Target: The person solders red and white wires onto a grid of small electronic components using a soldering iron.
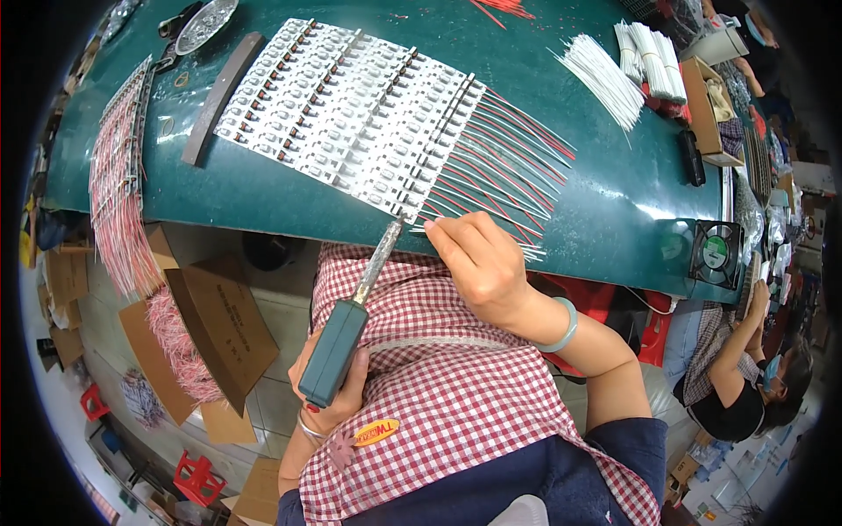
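My left hand [338,390] grips a soldering iron [338,351] by its green handle; the metal tip points up to the near edge of a panel of white circuit strips [351,101] on the green table [263,202]. My right hand [478,259] pinches the near end of a red and white wire [504,171] at the strip edge, right beside the iron's tip. Many red and white wires fan out to the right from the strips. A pale green bangle [566,326] sits on my right wrist.
A bundle of white wires [605,79] lies at the back right, with cardboard boxes [706,105] behind. A small fan [715,252] stands at the table's right edge. Another strip panel with red wires [118,184] hangs off the left edge. A seated person [745,377] works at right.
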A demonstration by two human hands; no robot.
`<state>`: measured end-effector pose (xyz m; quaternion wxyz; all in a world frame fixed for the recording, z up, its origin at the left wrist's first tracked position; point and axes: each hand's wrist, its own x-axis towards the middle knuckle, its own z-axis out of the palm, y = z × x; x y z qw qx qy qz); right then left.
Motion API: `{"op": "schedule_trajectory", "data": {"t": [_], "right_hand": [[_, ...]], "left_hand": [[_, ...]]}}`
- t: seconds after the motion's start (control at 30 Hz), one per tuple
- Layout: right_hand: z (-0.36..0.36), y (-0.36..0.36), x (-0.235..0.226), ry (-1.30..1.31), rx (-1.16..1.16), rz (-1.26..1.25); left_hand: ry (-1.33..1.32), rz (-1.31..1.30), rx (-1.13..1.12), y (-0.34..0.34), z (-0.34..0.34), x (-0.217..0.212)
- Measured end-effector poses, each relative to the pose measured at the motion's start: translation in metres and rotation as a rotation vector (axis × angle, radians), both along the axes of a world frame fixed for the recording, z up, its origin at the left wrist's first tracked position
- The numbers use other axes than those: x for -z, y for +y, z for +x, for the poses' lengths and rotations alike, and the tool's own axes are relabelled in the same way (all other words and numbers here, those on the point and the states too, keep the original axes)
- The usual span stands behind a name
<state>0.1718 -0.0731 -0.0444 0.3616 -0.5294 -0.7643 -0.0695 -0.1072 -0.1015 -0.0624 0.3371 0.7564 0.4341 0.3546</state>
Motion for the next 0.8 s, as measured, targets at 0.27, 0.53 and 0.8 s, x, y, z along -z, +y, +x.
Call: {"op": "schedule_trajectory", "data": {"t": [0.27, 0.53, 0.8], "right_hand": [[-0.002, 0.000, 0.004, -0.007, 0.012, -0.025], [-0.004, -0.001, 0.004, -0.040, 0.020, -0.041], [-0.006, -0.001, 0.002, -0.045, 0.038, -0.053]], "left_hand": [[-0.006, -0.059, 0.024, -0.001, 0.001, -0.002], [0.065, 0.055, 0.096, 0.006, 0.005, -0.013], [-0.080, -0.022, -0.006, -0.002, -0.007, 0.005]]}}
